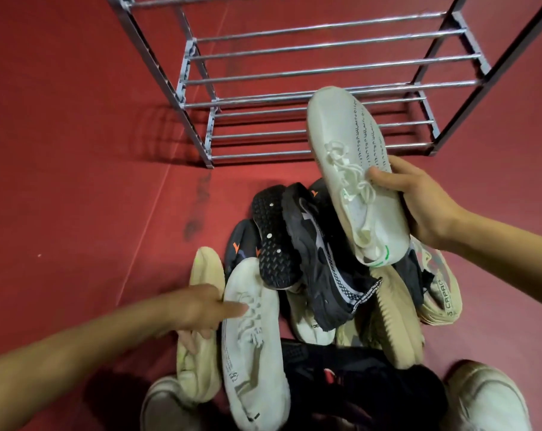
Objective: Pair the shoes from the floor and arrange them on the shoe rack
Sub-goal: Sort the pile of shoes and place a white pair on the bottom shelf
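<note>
1. Head view had you crouched over the pile: your right hand (pixel 425 200) was clamped on a white sneaker (pixel 353 172), thumb across its laces, lifted at centre right of the frame in front of the shoe rack (pixel 325 70).
2. Your left hand (pixel 198 309) was spread at lower left, index finger touching the laces of the matching white sneaker (pixel 251 346) on the floor (pixel 77 150), not yet closed on it, other fingers resting on the cream shoe (pixel 198 362) just beside.
3. Risk one, by my reading: those fingers straddled two shoes. Had you closed there, you could have scooped the cream one along or pinched only laces, and the sneaker would have swung and dropped.
4. Risk two: the black trainer (pixel 322 265) and the upturned black sole (pixel 273 241) leaned over the toe of the floor sneaker. Dragging it out looked likely to tumble the heap and scatter the tan shoe (pixel 394 318) from its mate.
5. Risk three: the rack's shelves were bare bars with gaps, and nothing sat on them. A shoe set down lengthwise between bars could have tipped through, so crosswise seemed safer.
6. Risk four: your right grip held only the mid-side, toe tilted up. A jolt might have twisted it loose.
</note>
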`<move>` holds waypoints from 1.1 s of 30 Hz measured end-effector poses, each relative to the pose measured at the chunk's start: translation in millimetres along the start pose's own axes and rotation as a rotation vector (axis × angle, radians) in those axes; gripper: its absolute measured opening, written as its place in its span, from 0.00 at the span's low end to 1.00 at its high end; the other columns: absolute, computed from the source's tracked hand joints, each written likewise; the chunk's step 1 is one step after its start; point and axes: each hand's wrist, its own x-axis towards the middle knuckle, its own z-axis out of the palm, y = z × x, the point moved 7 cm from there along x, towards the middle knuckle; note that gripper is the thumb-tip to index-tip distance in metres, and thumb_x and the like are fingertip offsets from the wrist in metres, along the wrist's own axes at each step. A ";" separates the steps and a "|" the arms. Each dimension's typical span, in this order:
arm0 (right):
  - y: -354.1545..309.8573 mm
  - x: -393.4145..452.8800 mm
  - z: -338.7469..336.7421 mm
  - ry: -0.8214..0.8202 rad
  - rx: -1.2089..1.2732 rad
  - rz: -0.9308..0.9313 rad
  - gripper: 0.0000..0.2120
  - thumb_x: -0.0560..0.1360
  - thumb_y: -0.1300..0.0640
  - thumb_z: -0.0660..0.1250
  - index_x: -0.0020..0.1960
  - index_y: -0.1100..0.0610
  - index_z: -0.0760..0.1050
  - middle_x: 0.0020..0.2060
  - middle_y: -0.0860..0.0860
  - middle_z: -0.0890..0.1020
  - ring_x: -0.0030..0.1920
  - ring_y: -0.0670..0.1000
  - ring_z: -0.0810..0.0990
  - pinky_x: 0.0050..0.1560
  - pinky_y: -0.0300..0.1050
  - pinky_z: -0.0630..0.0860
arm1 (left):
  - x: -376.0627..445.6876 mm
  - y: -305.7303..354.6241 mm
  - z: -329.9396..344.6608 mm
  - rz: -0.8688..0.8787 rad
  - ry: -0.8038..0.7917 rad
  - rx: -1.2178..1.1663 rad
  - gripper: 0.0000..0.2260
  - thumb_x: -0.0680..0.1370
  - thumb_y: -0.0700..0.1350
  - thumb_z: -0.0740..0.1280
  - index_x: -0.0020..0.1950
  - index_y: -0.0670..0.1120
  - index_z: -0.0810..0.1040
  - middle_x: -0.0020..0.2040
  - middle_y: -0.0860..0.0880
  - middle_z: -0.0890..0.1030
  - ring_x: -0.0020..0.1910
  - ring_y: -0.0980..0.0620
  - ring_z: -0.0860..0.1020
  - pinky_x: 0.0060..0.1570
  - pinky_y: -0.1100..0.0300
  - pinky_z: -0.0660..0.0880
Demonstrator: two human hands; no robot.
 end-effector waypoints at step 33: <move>0.2 -9.1 26.4 0.022 0.190 0.080 0.17 0.78 0.59 0.64 0.67 0.56 0.76 0.59 0.57 0.84 0.60 0.62 0.82 0.63 0.61 0.77 | -67.8 122.4 -118.4 0.779 0.407 -1.198 0.14 0.81 0.46 0.66 0.61 0.38 0.82 0.55 0.45 0.87 0.55 0.51 0.85 0.57 0.54 0.82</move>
